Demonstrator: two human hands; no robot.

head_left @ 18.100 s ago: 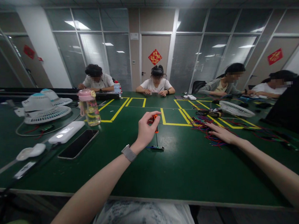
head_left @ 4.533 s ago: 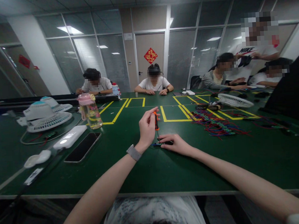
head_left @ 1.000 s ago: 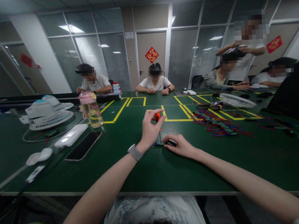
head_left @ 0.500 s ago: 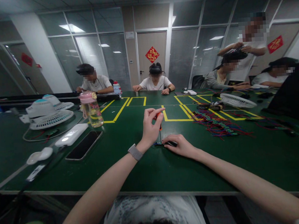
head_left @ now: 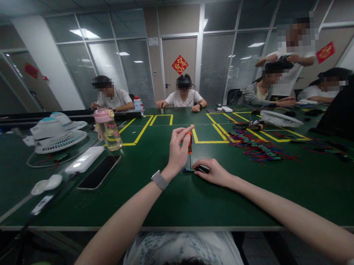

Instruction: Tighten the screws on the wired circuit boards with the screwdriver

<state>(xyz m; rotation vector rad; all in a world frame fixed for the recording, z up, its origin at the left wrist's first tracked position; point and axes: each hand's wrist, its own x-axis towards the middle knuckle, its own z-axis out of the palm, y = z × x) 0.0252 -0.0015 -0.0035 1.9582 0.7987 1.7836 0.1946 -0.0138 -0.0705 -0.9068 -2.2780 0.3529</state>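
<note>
My left hand's [head_left: 179,150] fingers grasp the upright screwdriver [head_left: 190,144]; my right hand's [head_left: 214,173] pinch 1 circuit board [head_left: 188,170].

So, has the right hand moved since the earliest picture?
Yes, leftward against the yellow tape: the right hand was at the wired boards then, and is now at the small circuit board under the screwdriver.

A pink-lidded bottle [head_left: 109,133] stands beyond a dark-screened phone [head_left: 100,172]; a red diamond sign [head_left: 180,64] hangs on the door [head_left: 171,77]
</note>
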